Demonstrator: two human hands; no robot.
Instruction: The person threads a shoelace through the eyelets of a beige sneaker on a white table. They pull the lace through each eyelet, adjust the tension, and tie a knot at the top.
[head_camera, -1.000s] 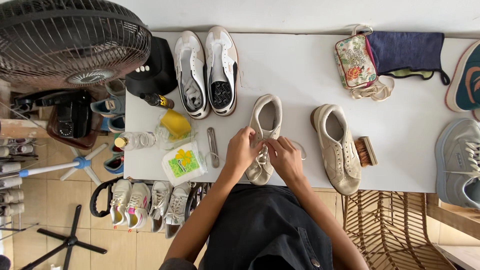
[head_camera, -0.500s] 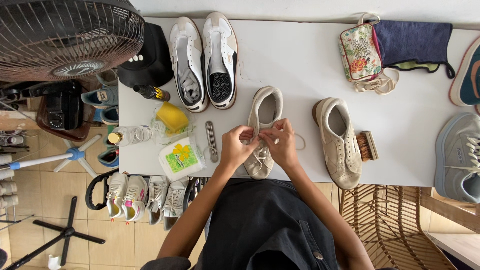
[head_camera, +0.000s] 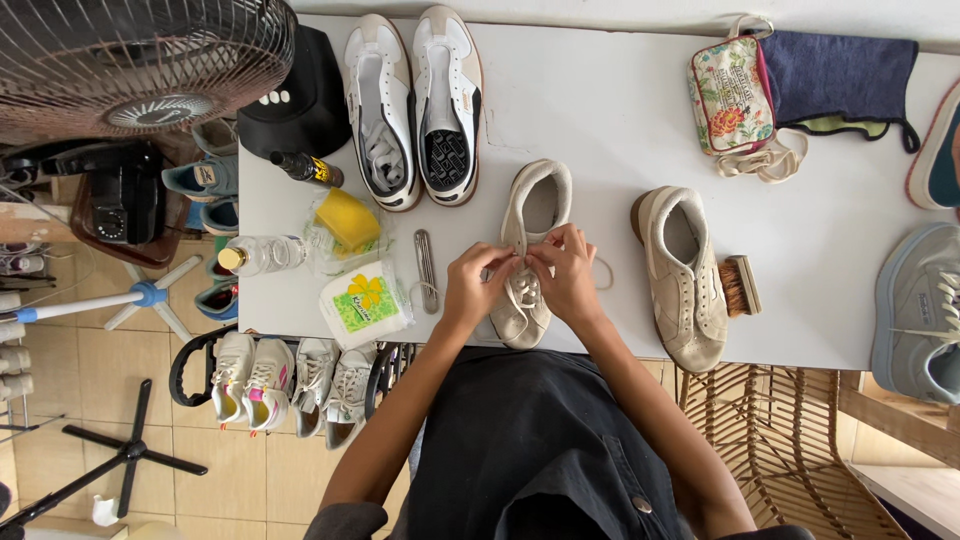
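The white rectangular table (head_camera: 600, 130) carries a worn cream lace-up sneaker (head_camera: 530, 225) near its front edge, toe toward the person. Both hands sit over the sneaker's lace area. The left hand (head_camera: 475, 288) is closed, fingertips pinched at the upper eyelets; the right hand (head_camera: 568, 275) is likewise closed, fingertips meeting the left hand's at the same spot. Each appears to pinch the off-white shoelace (head_camera: 601, 274), though the contact itself is hidden under the fingers; a loop of that lace lies on the table just right of the right hand.

To the right of the sneaker, apart from it, lies its cream suede mate (head_camera: 685, 275), with a wooden brush with brown bristles (head_camera: 741, 285) touching its outer side. Just left of the left hand lies a slim metal tool (head_camera: 426, 265). Beyond that stand a white wipes packet with green and yellow print (head_camera: 365, 305), a yellow sponge in clear wrap (head_camera: 345, 225) and a clear plastic bottle with a yellow cap (head_camera: 260, 255) lying on its side. At the far edge rest a pair of white and black low sneakers (head_camera: 415, 105). At the far right corner sit a floral zip pouch (head_camera: 728, 95) and a folded navy cloth (head_camera: 835, 80).
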